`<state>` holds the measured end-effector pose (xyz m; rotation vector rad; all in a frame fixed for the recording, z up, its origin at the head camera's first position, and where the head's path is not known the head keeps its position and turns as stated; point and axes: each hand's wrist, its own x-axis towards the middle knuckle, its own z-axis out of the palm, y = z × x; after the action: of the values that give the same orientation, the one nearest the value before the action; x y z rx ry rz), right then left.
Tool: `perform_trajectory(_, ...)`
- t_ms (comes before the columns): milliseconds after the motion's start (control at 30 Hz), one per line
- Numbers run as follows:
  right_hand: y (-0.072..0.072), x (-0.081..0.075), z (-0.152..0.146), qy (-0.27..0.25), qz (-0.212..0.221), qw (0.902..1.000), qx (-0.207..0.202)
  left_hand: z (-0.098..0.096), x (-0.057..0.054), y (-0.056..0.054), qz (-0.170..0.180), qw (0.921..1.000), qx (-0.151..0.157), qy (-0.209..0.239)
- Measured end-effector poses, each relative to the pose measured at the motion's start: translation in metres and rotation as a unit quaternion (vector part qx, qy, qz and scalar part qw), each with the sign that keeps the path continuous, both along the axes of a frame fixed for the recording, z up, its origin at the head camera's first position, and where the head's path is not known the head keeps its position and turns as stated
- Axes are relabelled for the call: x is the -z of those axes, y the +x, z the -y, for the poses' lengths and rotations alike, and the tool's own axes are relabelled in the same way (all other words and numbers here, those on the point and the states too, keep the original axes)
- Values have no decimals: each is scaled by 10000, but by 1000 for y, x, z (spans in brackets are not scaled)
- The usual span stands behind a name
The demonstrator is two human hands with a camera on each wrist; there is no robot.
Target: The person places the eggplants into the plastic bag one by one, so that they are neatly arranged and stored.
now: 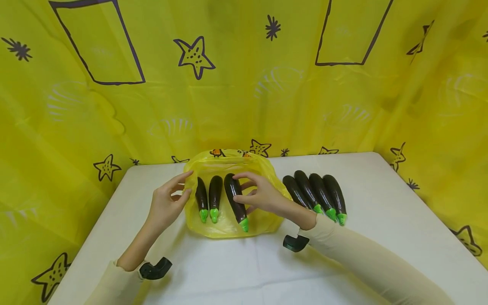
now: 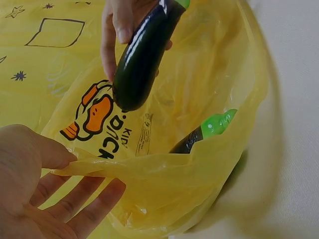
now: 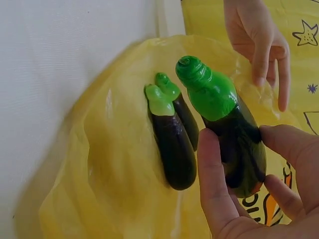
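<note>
My right hand (image 1: pixel 263 195) holds a dark eggplant with a green stem end (image 1: pixel 235 199) over the open yellow plastic bag (image 1: pixel 263 222). The right wrist view shows thumb and fingers around this eggplant (image 3: pixel 239 144), stem end towards the camera. At the bag's left side, my left hand (image 1: pixel 165 203) pinches the rim between thumb and fingers; the rim (image 2: pixel 89 167) shows in the left wrist view. Two more eggplants, one at the left (image 1: pixel 202 199) and one beside it (image 1: pixel 215 198), lie inside the bag, stem ends towards me.
Several eggplants (image 1: pixel 318 192) lie side by side on the white table (image 1: pixel 228 271), right of the bag. A yellow curtain (image 1: pixel 236 101) with drawn stars hangs behind and around the table. Dark wrist-worn devices (image 1: pixel 155 269) sit at both sleeves.
</note>
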<state>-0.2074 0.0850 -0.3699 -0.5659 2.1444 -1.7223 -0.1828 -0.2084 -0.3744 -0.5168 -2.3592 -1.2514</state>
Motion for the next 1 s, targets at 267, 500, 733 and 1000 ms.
perform_trajectory(267, -9, 8, 18, 16, 73, 9995, 315, 0, 0, 2, -8, 10000, -12, 15)
perform_trajectory(500, -15, 16, 33, 284, 82, 9973, 667, -1, -1, 2, -30, 10000, 8, 19)
perform_trajectory(733, -22, 22, 44, 700, -93, 9922, 1031, -1, -2, 1, -47, 10000, -62, -32)
perform_trajectory(1000, -27, 29, 51, 1103, -280, 9864, 1190, -2, -3, 3, 37, 9999, -79, -52)
